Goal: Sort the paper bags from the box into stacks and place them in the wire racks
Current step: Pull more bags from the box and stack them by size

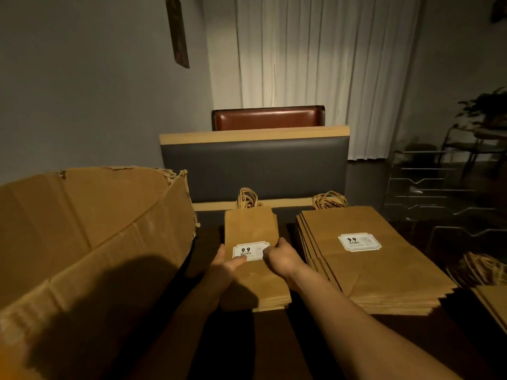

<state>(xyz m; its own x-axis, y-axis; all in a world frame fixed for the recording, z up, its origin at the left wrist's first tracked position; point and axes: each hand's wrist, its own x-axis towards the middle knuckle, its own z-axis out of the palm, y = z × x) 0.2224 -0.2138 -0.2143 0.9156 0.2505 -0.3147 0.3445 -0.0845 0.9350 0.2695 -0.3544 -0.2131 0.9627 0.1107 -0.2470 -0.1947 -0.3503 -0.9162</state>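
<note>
Two hands are on the one small stack of paper bags [253, 259], and that is where I would expect trouble: the pile sits just right of the big cardboard box [90, 242], its layers already stepped along the near edge, so an uneven squeeze could fan it out or nudge it against the box wall. One box, then, the largest thing here. Right of the box beyond the small pile lies one wide stack of larger bags [365, 259], also splayed at its left side, and a careless elbow from the right arm could shear it further. A third pile shows only as a corner at the far right. The wire racks [428, 193] stand farther right of the box, in dim light, their number unclear. The left hand [225, 263] holds the small stack's left edge, thumb laid on the label; the right hand [279, 255] grips the right edge with curled fingers.
</note>
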